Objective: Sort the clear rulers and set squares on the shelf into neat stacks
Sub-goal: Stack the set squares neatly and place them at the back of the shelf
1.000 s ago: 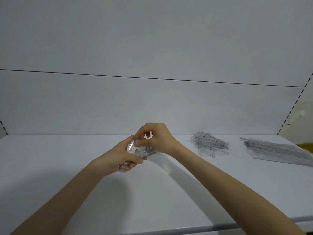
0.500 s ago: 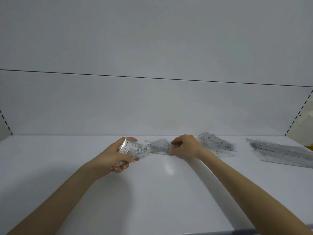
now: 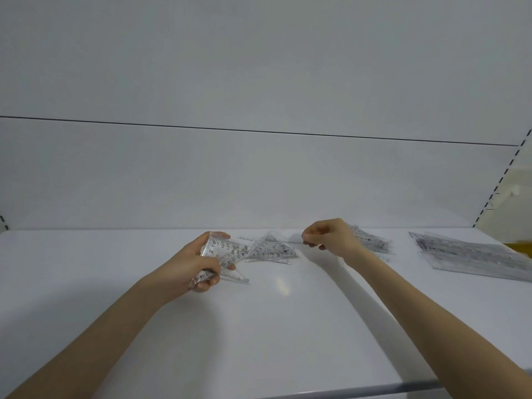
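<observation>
Head view, one shelf bay.

Left hand: fingers wrapped round a bundle of clear set squares, thumb on top. Printed scales face us. The bundle fans out at its far end and points right, and a lower corner pokes out towards the shelf. The grip looks firm and the bundle is off the surface.

Right hand: raised just above the shelf, fingers curled in, thumb meeting the fingertips. A faint clear edge runs leftward from those fingertips. We cannot tell whether it is a thin piece pinched edge-on or only part of what lies below.

Between the hands, flat on the shelf, are loose set squares, a small overlapping cluster whose long edges run roughly left to right. The fanned tip of the left bundle comes just beside the cluster's left end. The right fingertips are near its right end and a little above it.

Behind the right wrist is a jumbled heap of set squares, partly hidden. Far right, well apart, is a flatter stack of long rulers angled toward the back wall, with a yellow object just past it.

Our judgement: sorting is midway. The right hand is better placed to reach the loose cluster and should approach from the right, along its long axis. These are slippery, see-through pieces, so edges may slide when squared up.
</observation>
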The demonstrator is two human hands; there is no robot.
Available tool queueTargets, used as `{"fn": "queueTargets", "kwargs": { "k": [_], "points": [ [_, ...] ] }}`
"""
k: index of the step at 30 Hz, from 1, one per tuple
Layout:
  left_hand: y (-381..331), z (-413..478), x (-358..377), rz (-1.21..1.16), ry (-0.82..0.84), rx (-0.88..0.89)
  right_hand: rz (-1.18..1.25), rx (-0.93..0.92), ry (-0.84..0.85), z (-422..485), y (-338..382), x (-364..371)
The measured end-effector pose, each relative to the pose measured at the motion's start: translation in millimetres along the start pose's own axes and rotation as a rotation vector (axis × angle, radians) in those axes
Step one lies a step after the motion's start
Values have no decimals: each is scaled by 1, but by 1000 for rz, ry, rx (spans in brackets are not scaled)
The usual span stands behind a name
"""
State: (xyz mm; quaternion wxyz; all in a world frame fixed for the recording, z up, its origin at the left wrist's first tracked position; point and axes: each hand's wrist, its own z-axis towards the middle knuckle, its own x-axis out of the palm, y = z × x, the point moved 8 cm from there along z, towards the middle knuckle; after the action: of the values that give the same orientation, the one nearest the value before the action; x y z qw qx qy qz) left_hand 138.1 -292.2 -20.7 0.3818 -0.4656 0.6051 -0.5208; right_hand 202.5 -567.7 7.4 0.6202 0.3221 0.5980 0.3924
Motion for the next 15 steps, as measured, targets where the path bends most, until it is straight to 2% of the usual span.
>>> {"fn": "queueTargets", "kwargs": {
  "k": [8,15],
  "points": [
    [-3,6,16,-85,49,-1,149,-170,153,-34,49,5],
    [-10,5,24,-127,107,91,237,-106,335,-44,45,54]
  ]
}}
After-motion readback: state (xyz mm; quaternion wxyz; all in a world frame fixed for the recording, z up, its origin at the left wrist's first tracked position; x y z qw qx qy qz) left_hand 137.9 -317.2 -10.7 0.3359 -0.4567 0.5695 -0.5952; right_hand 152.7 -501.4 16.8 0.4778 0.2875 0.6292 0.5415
